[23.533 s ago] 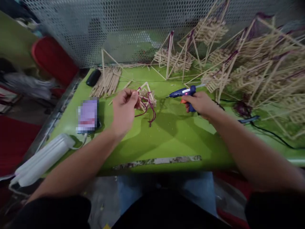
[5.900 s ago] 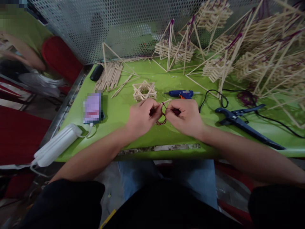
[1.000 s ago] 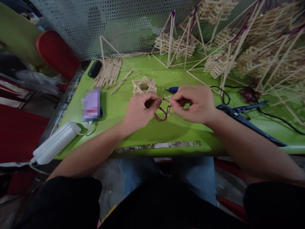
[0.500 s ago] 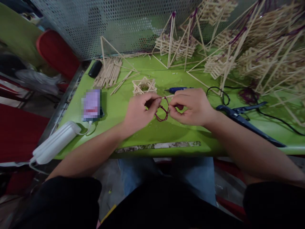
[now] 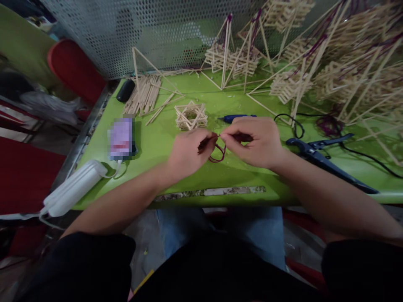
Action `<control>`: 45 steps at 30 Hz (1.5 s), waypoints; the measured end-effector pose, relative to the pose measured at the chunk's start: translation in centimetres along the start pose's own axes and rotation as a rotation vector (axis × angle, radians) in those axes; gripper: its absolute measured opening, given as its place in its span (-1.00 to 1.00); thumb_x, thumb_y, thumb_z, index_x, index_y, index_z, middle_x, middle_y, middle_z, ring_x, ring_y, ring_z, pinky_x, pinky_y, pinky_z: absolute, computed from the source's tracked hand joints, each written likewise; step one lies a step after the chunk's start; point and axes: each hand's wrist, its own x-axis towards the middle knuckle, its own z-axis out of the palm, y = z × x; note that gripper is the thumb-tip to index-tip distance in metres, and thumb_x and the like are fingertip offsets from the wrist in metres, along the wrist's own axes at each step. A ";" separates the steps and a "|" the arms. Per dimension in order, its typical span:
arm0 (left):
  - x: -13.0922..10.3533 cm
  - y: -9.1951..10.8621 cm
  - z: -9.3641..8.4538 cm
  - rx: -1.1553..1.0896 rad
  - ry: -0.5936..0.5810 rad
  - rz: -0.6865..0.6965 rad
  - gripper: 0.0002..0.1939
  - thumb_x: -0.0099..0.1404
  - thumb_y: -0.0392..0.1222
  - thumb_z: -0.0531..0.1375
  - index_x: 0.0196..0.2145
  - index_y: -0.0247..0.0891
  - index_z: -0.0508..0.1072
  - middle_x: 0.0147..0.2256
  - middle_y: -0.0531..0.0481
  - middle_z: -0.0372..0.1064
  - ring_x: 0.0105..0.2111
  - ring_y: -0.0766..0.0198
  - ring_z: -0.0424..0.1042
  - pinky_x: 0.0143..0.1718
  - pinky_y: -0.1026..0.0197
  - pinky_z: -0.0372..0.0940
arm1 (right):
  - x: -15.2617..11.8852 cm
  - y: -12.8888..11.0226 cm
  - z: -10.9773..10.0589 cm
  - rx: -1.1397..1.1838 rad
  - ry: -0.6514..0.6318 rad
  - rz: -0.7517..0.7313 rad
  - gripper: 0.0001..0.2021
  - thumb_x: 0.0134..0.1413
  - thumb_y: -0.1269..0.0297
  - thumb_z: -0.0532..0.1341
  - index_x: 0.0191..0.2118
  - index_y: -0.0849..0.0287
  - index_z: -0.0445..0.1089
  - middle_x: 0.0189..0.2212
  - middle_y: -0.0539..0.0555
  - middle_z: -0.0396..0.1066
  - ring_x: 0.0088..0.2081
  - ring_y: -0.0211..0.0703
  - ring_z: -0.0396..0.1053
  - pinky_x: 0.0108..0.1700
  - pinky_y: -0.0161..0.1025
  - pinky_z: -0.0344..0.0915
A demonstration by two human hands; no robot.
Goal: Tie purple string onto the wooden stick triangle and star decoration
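My left hand (image 5: 187, 153) and my right hand (image 5: 255, 140) meet over the middle of the green table (image 5: 157, 142), fingertips almost touching. Between them they pinch a dark red string (image 5: 217, 152), whose loop hangs just below the fingers. A small star-shaped frame of wooden sticks (image 5: 191, 116) lies on the table just beyond my left hand. The blue glue gun (image 5: 234, 118) lies behind my right hand, partly hidden by it.
Blue-handled cutters (image 5: 324, 157) and a black cable (image 5: 291, 126) lie to the right. Loose sticks (image 5: 143, 98) and a black object (image 5: 125, 90) sit at the back left, a phone (image 5: 120, 138) and white power bank (image 5: 74, 188) nearer. Many finished stick frames (image 5: 330, 71) crowd the back right against a perforated metal screen (image 5: 94, 33).
Both hands have dropped slightly toward the table and closed together. The string loop between them has become smaller and tighter. The star frame and tools have not moved.
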 end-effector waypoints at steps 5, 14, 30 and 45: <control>0.1 0.2 -0.4 0.010 0.026 -0.019 -0.85 0.56 -0.24 0.29 -0.21 -0.20 0.66 -0.35 -0.01 0.63 -0.36 0.25 0.56 -0.28 0.17 0.35 | 0.3 -0.5 -0.4 0.088 0.095 0.131 -0.79 0.36 0.33 0.33 -0.37 0.08 0.54 -0.53 -0.02 0.46 -0.51 -0.24 0.26 -0.45 -0.16 0.17; 0.5 -0.3 -0.2 -0.129 0.113 -0.105 -0.79 0.56 -0.14 0.28 -0.24 -0.22 0.66 -0.36 0.01 0.64 -0.42 0.30 0.55 -0.33 0.22 0.36 | 0.1 1.5 -0.1 -0.198 0.034 -0.260 -0.82 0.13 0.46 0.31 -0.40 0.04 0.38 -0.53 -0.07 0.36 -0.51 -0.23 0.20 -0.42 -0.15 0.13; 0.1 -0.5 0.1 0.044 0.109 0.110 -0.91 0.55 -0.25 0.34 -0.17 -0.21 0.66 -0.35 0.02 0.63 -0.40 0.29 0.56 -0.32 0.22 0.36 | -0.2 0.6 0.1 -0.150 -0.007 -0.227 -0.84 0.44 0.37 0.27 -0.24 0.01 0.51 -0.45 -0.04 0.49 -0.46 -0.18 0.35 -0.38 -0.14 0.23; 0.4 -0.3 -0.1 -0.067 0.093 -0.069 -0.85 0.55 -0.20 0.32 -0.24 -0.21 0.64 -0.43 0.05 0.56 -0.47 0.32 0.49 -0.39 0.22 0.29 | 0.0 0.5 0.1 -0.310 0.155 -0.224 -0.87 0.40 0.23 0.39 -0.27 -0.03 0.55 -0.31 0.06 0.51 -0.18 0.07 0.46 -0.06 0.07 0.31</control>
